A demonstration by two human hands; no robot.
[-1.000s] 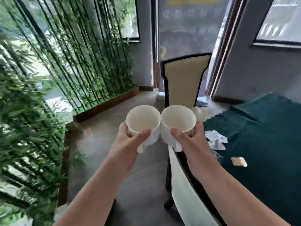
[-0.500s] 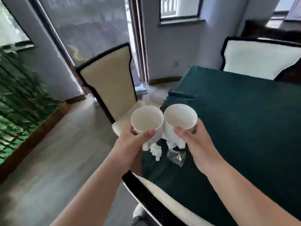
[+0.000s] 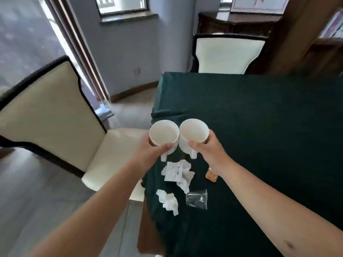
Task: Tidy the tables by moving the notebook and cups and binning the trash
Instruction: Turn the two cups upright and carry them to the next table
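Note:
I hold two empty white cups side by side above the near left corner of the green-clothed table (image 3: 259, 127). My left hand (image 3: 148, 153) grips the left cup (image 3: 164, 135) and my right hand (image 3: 209, 151) grips the right cup (image 3: 194, 133); their rims almost touch. On the cloth below them lies trash: a crumpled white receipt (image 3: 177, 172), a crumpled tissue (image 3: 168, 201), a clear plastic wrapper (image 3: 197, 199) and a small orange packet (image 3: 211, 176) partly hidden by my right wrist. No notebook is in view.
A cream chair with black trim (image 3: 50, 112) stands left of the table, its seat beside the table's edge. Another cream chair (image 3: 228, 54) stands at the far end, with a dark wooden cabinet (image 3: 237, 23) behind it. Grey floor lies to the left.
The view has swung right from the bamboo plants to the green table. Both hands still hold the cups, which are now over the table's corner, with the trash below in full view.

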